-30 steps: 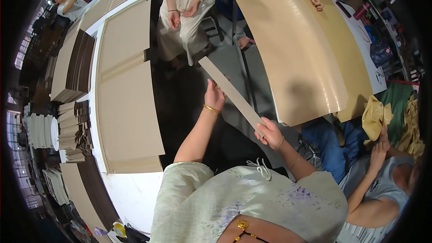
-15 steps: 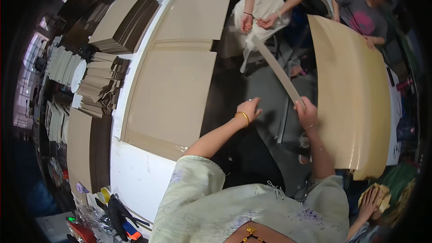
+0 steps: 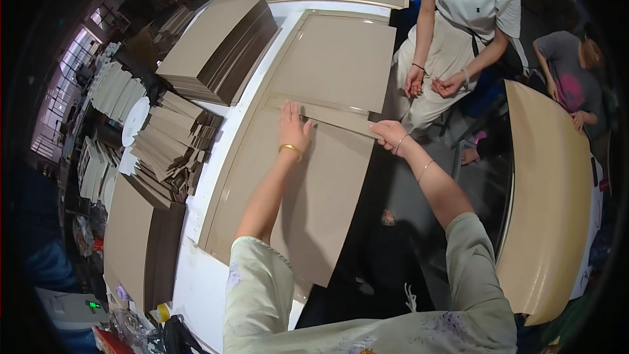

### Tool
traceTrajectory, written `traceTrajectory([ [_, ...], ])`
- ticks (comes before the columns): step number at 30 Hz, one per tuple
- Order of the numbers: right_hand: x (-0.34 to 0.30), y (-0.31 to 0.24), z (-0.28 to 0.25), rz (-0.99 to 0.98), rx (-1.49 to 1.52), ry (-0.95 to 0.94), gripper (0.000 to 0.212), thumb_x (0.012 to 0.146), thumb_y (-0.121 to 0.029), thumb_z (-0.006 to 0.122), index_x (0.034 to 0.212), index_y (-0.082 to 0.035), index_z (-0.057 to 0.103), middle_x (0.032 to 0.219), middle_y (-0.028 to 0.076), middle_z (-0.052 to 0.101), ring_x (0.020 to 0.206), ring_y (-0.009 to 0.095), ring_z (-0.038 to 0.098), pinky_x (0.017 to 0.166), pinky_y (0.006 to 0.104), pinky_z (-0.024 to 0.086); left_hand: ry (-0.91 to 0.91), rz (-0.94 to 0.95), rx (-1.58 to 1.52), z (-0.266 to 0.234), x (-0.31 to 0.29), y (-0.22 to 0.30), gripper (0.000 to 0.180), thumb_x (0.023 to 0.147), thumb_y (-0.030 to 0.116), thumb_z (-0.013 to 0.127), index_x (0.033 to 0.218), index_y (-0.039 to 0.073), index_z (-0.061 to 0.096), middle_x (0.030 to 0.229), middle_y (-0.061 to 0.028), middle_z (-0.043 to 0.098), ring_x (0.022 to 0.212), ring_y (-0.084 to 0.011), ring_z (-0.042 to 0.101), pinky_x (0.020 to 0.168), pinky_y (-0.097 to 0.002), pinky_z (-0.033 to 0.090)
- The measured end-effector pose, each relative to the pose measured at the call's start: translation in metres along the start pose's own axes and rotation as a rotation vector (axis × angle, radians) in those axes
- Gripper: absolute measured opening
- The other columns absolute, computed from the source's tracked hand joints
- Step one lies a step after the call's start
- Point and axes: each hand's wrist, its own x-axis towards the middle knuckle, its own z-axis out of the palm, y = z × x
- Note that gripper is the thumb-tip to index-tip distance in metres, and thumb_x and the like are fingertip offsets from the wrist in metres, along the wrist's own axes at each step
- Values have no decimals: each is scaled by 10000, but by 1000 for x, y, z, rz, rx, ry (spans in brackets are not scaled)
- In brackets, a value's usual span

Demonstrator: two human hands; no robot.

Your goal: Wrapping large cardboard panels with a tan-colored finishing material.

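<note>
A narrow brown cardboard strip (image 3: pixel 342 120) lies across the seam between two large brown boards on the white table. My right hand (image 3: pixel 392 136) is closed on the strip's right end, thumb on top, just past the boards' edge. Flat on the strip's left end rests my left hand (image 3: pixel 294 126), its fingers stretched out and pointing away from me. The near board (image 3: pixel 327 183) spreads beneath my left forearm. Beyond the strip is the far board (image 3: pixel 334 59), with a glossy border along its edges.
Along the table's left side stand a sheet stack (image 3: pixel 209 46), a pile of loose strips (image 3: pixel 173 137) and a nearer stack (image 3: pixel 128 236). Another person (image 3: pixel 452 46) sits at the far right, hands in front. A curved tan sheet (image 3: pixel 544 210) stands on the right, another person behind it.
The strip has moved left from above the floor onto the boards, carried by my right hand. My left hand has reached forward and flattened onto it. The view has turned toward the table.
</note>
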Motion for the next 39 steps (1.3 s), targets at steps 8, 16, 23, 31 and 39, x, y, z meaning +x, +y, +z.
traceTrajectory([
  [8,40,25,-2,24,164,101,235,809,-229,667,786,-97,473,587,-37,424,398,43,339,336,194,248,-176,-76,362,-3,17,-25,704,847,573,435,1333,66,392,1408,-108,363,1318,-249,302,1095,-454,178],
  [16,58,34,10,-42,140,111,263,836,-290,618,987,-90,538,850,-26,534,663,62,477,464,225,390,-169,-105,404,-2,32,-25,790,819,604,461,1285,-32,414,1355,-178,406,1301,-268,324,1097,-426,184],
  [23,85,51,13,-27,188,107,531,859,-505,514,1213,-110,497,1182,0,511,1071,171,455,835,321,442,-184,-90,357,2,34,-30,827,800,611,486,1272,-64,399,1353,-210,388,1296,-307,315,1079,-426,215],
  [31,2,32,15,-77,242,386,754,859,-609,425,1391,-102,255,1388,80,340,1216,210,394,962,395,345,-231,-145,374,-8,35,-32,785,790,624,482,1292,24,411,1395,-118,365,1299,-249,324,1046,-477,253],
  [39,-301,119,-66,-557,-360,471,467,835,-94,586,1268,-42,420,1143,104,507,865,157,586,785,288,478,-196,-188,-132,2,80,-149,719,783,434,632,1281,-38,418,1280,-247,459,1185,-362,452,1012,-399,349],
])
